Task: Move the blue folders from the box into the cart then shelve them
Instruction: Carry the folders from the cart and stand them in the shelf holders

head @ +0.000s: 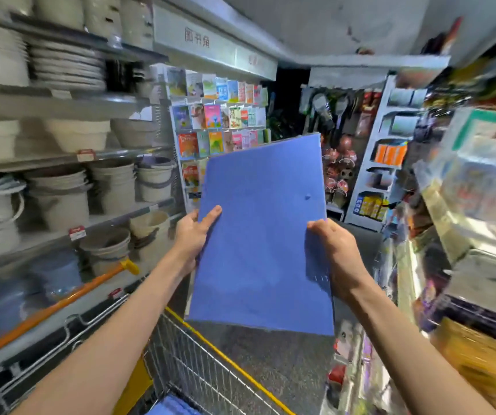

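Observation:
I hold a stack of blue folders (261,235) upright in front of me, above the wire cart (199,369). My left hand (191,235) grips the stack's left edge, with a finger lying on the front cover. My right hand (335,247) grips its right edge. More blue folders (170,407) lie in the cart's basket at the bottom of the view. The box is not in view.
Shelves on the left (61,157) carry white bowls, plates and buckets. A rack of colourful books (213,124) stands straight ahead, behind the folders. Packed goods fill the shelves on the right (465,205). An orange-handled pole (61,304) leans by the cart.

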`<action>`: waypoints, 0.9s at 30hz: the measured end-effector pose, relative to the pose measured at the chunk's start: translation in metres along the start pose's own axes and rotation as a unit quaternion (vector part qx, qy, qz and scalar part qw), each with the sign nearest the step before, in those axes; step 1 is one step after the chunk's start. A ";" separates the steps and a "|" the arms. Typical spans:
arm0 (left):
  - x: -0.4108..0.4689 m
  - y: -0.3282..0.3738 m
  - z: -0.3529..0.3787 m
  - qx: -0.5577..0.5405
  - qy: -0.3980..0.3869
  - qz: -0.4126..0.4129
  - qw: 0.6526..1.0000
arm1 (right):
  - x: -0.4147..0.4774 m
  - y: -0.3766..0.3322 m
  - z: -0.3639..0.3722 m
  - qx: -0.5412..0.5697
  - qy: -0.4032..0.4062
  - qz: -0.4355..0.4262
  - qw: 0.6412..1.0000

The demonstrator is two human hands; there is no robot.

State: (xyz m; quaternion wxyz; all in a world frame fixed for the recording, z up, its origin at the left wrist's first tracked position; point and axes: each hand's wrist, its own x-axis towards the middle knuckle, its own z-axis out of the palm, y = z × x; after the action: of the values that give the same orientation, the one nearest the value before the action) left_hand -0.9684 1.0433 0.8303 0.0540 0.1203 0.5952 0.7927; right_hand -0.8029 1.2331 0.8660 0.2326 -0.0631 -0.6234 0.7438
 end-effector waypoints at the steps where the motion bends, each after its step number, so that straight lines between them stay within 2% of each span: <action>1: 0.005 0.005 0.009 -0.012 -0.008 0.013 1.000 | 0.000 -0.012 -0.001 -0.016 0.004 -0.012 1.000; 7: 0.034 0.039 0.057 -0.050 -0.076 0.094 0.991 | -0.003 -0.068 -0.019 -0.166 0.038 -0.086 0.982; 11: 0.034 0.065 0.110 -0.062 -0.140 0.138 0.979 | -0.022 -0.110 -0.027 -0.203 0.126 -0.126 0.963; 15: 0.018 0.082 0.160 -0.104 -0.191 0.139 0.966 | -0.049 -0.153 -0.047 -0.252 0.202 -0.129 0.938; 21: -0.041 0.114 0.239 -0.140 -0.261 0.149 0.943 | -0.113 -0.220 -0.089 -0.259 0.233 -0.139 0.927; 27: -0.110 0.139 0.316 -0.127 -0.338 0.163 0.918 | -0.182 -0.266 -0.142 -0.218 0.334 -0.193 0.896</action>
State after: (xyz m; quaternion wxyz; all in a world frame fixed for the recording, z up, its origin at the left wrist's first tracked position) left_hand -0.7738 1.2728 1.0327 0.1367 0.4686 0.4084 0.7713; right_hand -0.5166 1.3133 1.0540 0.5464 -0.2359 -0.6557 0.4646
